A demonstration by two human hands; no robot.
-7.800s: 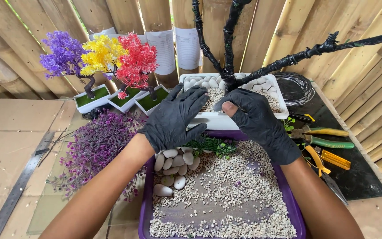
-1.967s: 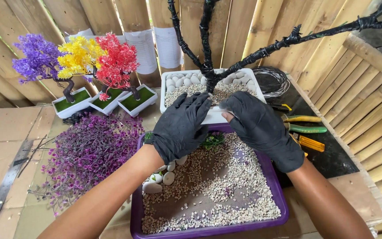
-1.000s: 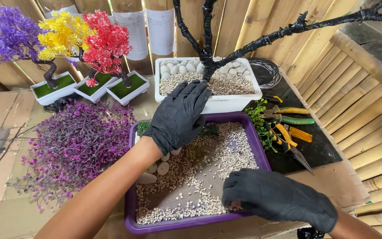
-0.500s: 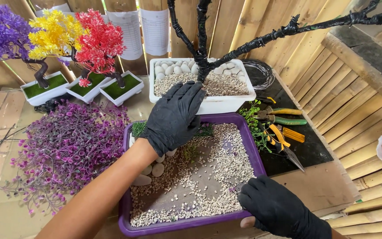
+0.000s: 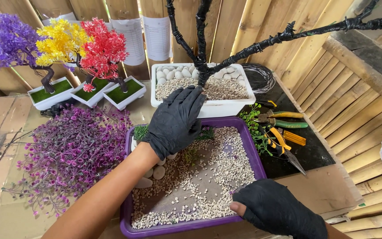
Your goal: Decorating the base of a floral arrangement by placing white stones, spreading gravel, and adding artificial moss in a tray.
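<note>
Two gloved hands show: the left hand (image 5: 175, 121) and the right hand (image 5: 279, 211). There is one purple tray (image 5: 253, 150) of gravel, the landmark here. Behind it stands one white planter (image 5: 219, 107) with one black wire tree (image 5: 200, 40). To the tray's far left stand three small white pots (image 5: 49, 98), each with one little tree: one purple (image 5: 9, 40), one yellow (image 5: 60, 42), one red (image 5: 105, 44). Just left of the tray lies one heap of purple foliage (image 5: 67, 155). Right of it lie at least three hand tools (image 5: 281, 126); behind them, one wire coil (image 5: 261, 77).
</note>
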